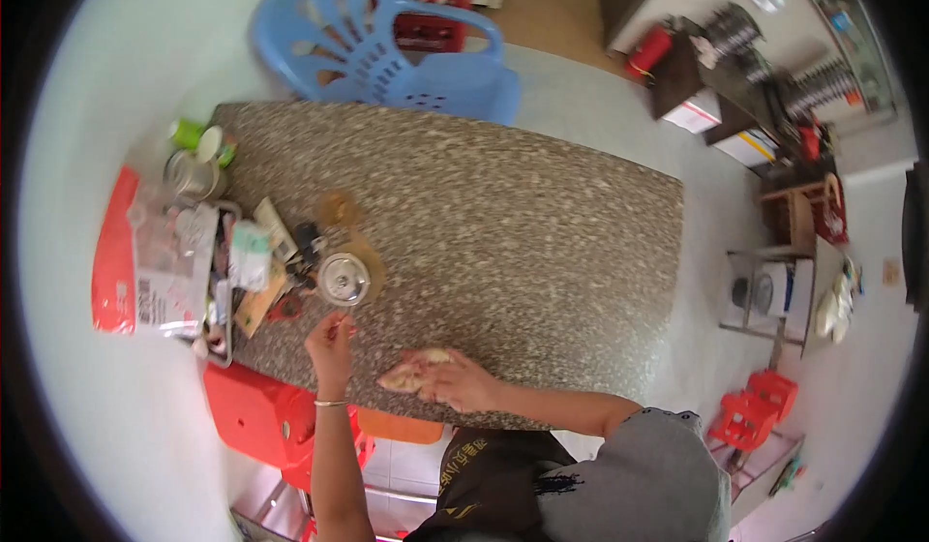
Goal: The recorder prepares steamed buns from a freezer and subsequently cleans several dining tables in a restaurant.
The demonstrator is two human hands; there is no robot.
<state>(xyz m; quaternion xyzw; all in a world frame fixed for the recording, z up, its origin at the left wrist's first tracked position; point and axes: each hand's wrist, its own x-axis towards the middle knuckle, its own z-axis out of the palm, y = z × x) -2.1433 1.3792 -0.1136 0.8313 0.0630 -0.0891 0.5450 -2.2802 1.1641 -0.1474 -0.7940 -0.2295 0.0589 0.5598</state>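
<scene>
My right hand (461,382) presses down on a crumpled, pale yellowish cloth (401,378) near the front edge of the speckled stone table (508,237). My left hand (331,342), with a bangle at the wrist, is raised over the table's left front part with its fingers curled. Something small and reddish shows at its fingertips, too blurred to name or to tell whether it is gripped. Just beyond that hand stands a glass teapot (374,270) with a round metal lid (344,279). Behind the teapot is a small cup of amber liquid (340,208).
At the left, a metal tray (231,324) holds packets and small items beside a red-and-clear plastic bag (167,266). Cans (190,173) stand behind it. A blue plastic chair (392,56) is at the far edge; red stools (254,415) are at the near left.
</scene>
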